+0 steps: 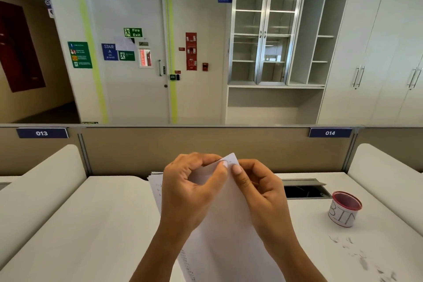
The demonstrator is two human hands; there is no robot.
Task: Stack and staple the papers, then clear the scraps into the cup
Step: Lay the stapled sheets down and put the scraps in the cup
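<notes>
A white desk [91, 224] fills the lower view, closed at the back by a tan partition [194, 144] bearing the blue number plates 013 [42, 133] and 014 [330, 133], with a fire-exit door [132, 52] and glass-fronted cabinets [263, 30] on the far wall beyond. At the centre of the desk a stack of white papers [224, 224] is tilted up toward the camera, its far top corner lifted, faint handwriting showing along its left edge. The left hand [190, 192] and the right hand [258, 192] meet at that raised corner, each with thumb and fingers pinched shut on the sheets, the two thumbnails almost touching. Behind the right hand an open cable hatch [304, 190] is set in the desktop. Well to the right stands a red-rimmed cup [344, 210] with a paper label hand-lettered BIN, upright and apart from the papers. Small dark scraps [364, 261] lie scattered on the desk in front of the cup, toward the near right corner.
</notes>
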